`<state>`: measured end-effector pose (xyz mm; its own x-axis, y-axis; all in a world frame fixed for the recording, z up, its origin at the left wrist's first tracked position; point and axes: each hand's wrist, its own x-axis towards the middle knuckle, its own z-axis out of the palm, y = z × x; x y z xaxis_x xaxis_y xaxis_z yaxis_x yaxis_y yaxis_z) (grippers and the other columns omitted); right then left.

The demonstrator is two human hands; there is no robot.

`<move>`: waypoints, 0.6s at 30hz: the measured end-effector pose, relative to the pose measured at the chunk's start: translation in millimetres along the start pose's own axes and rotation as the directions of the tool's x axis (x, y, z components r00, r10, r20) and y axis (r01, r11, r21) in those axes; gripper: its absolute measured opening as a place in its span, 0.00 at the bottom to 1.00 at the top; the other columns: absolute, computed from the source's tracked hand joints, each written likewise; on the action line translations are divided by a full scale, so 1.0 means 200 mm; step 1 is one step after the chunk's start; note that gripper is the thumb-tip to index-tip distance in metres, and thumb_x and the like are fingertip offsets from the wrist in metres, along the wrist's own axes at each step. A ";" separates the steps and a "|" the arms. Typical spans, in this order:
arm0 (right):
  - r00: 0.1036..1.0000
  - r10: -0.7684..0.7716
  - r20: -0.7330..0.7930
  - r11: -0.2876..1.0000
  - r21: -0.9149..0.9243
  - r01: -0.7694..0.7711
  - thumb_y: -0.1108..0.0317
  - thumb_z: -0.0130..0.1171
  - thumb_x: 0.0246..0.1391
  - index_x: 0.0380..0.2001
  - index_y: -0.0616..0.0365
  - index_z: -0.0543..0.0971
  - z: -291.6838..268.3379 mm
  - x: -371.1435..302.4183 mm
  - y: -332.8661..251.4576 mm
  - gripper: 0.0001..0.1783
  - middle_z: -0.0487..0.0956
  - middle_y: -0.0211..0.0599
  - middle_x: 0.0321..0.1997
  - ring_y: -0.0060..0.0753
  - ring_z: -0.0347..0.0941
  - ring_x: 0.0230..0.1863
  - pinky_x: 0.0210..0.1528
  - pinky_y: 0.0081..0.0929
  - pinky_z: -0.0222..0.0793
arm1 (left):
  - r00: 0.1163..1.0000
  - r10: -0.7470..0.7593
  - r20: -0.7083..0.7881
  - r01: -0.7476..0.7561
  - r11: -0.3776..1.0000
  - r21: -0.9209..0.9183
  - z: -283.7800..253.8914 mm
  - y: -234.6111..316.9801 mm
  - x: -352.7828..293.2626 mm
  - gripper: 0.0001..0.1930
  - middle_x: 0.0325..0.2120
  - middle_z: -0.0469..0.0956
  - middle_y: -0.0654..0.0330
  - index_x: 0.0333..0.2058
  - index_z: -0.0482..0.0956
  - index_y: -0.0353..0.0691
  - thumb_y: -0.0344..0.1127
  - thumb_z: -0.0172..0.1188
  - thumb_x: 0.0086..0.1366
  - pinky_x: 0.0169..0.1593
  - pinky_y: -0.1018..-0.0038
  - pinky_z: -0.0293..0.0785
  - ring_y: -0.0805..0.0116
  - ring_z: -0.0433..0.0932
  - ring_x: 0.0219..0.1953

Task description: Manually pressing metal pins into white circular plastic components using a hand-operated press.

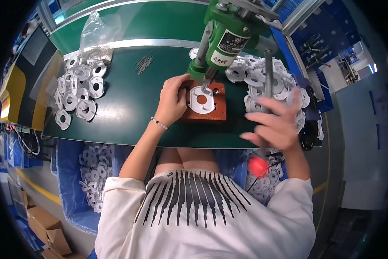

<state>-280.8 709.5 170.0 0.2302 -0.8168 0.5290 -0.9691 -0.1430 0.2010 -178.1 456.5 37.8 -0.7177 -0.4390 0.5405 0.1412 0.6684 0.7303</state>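
Observation:
A white ring-shaped plastic part (209,105) lies on an orange-brown fixture block (220,113), under the tip of a green hand press (225,47). My left hand (171,100) is closed around the left side of the block, next to the part; some of its fingertips are hidden. On the right, my right hand (278,123) is raised with its fingers spread, slightly blurred. It holds nothing visible and is close to the lower end of the press's grey lever (268,71). Below it shows a red ball knob (257,167) on a black rod.
White plastic parts are heaped at the left (86,109) and right (267,80) of the green table (133,116). Thin metal pins (144,64) lie at the back, beside a clear bag (100,32). A blue-lined bin (69,190) of white parts stands below the left front edge.

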 end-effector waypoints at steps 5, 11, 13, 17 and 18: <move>0.688 0.403 -0.603 0.869 0.488 -0.081 0.59 0.61 0.46 0.21 0.52 0.73 -0.26 0.51 0.47 0.11 0.78 0.26 0.33 0.33 0.68 0.41 0.55 0.53 0.37 | 1.000 0.002 0.008 -0.002 0.999 0.040 0.00 0.00 -0.01 0.21 0.45 0.75 0.52 0.49 0.71 0.37 0.18 0.50 0.55 0.55 0.66 0.66 0.53 0.71 0.50; 0.480 0.865 0.145 0.103 0.885 -0.453 0.57 0.57 0.51 0.26 0.55 0.74 0.38 0.52 1.26 0.13 0.76 0.29 0.29 0.26 0.62 0.29 0.41 0.40 0.46 | 0.999 0.004 0.049 -0.005 1.000 0.009 -0.01 -0.02 0.00 0.22 0.46 0.73 0.51 0.50 0.69 0.38 0.21 0.50 0.55 0.53 0.62 0.65 0.51 0.69 0.51; 0.385 0.851 0.356 -0.125 0.851 -0.511 0.56 0.56 0.53 0.28 0.56 0.75 0.60 0.27 1.28 0.13 0.76 0.29 0.27 0.24 0.60 0.25 0.37 0.35 0.49 | 0.997 0.077 0.031 -0.078 0.997 0.021 -0.01 -0.01 0.00 0.19 0.42 0.75 0.49 0.49 0.71 0.36 0.21 0.47 0.58 0.54 0.63 0.65 0.49 0.72 0.48; 0.380 0.716 0.586 -0.425 0.797 -0.428 0.55 0.53 0.56 0.32 0.58 0.75 0.77 -0.04 1.12 0.16 0.75 0.31 0.24 0.19 0.57 0.17 0.27 0.26 0.56 | 0.964 0.020 0.266 -0.061 0.987 0.146 -0.03 0.10 -0.03 0.28 0.55 0.69 0.58 0.53 0.70 0.43 0.50 0.58 0.56 0.62 0.44 0.38 0.54 0.57 0.63; 0.371 0.709 0.600 -0.429 0.785 -0.447 0.55 0.53 0.57 0.33 0.59 0.76 0.75 -0.06 1.06 0.16 0.74 0.31 0.24 0.18 0.56 0.15 0.25 0.24 0.57 | 0.957 0.083 0.277 -0.149 0.962 0.227 -0.03 0.12 -0.04 0.35 0.55 0.69 0.58 0.54 0.69 0.44 0.58 0.62 0.51 0.62 0.40 0.36 0.53 0.56 0.63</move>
<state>-501.8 605.4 83.4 -0.6551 -0.7393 -0.1556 0.2437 -0.0118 -0.9698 -165.7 473.1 54.3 -0.8642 -0.1984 0.4623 0.0879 0.8453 0.5270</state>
